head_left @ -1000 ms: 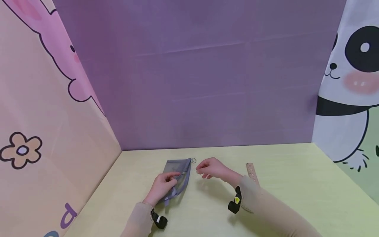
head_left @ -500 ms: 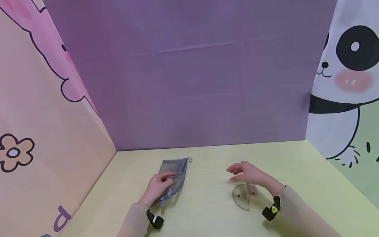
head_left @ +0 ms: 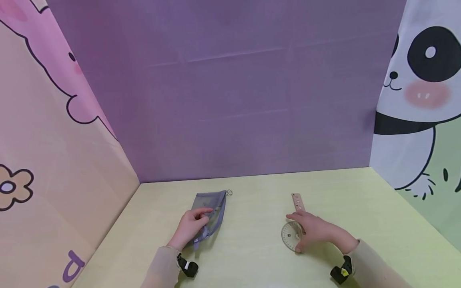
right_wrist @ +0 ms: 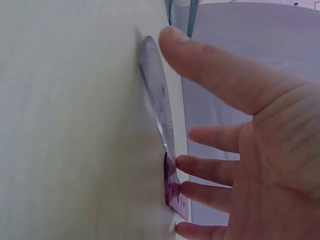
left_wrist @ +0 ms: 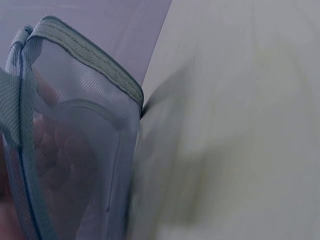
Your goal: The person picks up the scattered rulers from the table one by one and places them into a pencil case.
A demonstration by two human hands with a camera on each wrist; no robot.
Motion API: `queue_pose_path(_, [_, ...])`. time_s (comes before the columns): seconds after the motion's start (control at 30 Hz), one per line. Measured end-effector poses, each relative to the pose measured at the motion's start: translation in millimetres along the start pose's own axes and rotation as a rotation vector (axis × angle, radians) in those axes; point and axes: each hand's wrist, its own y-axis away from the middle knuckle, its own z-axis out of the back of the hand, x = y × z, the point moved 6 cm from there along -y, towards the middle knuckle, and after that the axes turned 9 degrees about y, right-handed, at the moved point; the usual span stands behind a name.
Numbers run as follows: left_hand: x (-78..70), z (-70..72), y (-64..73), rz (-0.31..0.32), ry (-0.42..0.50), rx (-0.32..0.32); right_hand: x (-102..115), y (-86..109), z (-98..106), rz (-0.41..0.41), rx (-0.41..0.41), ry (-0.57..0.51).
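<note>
1. Head view: the left hand (head_left: 191, 227) lies on a grey mesh pouch (head_left: 211, 208) on the pale yellow table (head_left: 252, 256), fingers curled over the pouch's near part and pinching it – a grip on the fabric, not a flat rest.
2. Left wrist view: the same pouch (left_wrist: 75, 145) fills the left side, and fingers show dimly through the mesh (their exact hold is hard to read here).
3. The pouch sits left of centre, near the purple back wall (head_left: 237, 88), with a small metal ring (head_left: 229, 193) at its far corner.
4. The right hand (head_left: 314, 232) rests over a clear protractor (head_left: 289, 235), well apart from the pouch. Its fingers are spread and fairly straight – touching, not clenched around anything.
5. Right wrist view: the fingertips (right_wrist: 187, 162) meet the protractor's edge (right_wrist: 157, 100), the thumb hovering beside it.
6. A wooden ruler (head_left: 297, 202) lies just behind the protractor, its near end under the right hand.
</note>
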Motion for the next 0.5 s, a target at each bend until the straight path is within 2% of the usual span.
queue_pose_path(0.5, [1.0,-0.5,0.8,0.003,0.005,0.008,3.6,4.2,-0.4,-0.033,-0.042,0.105])
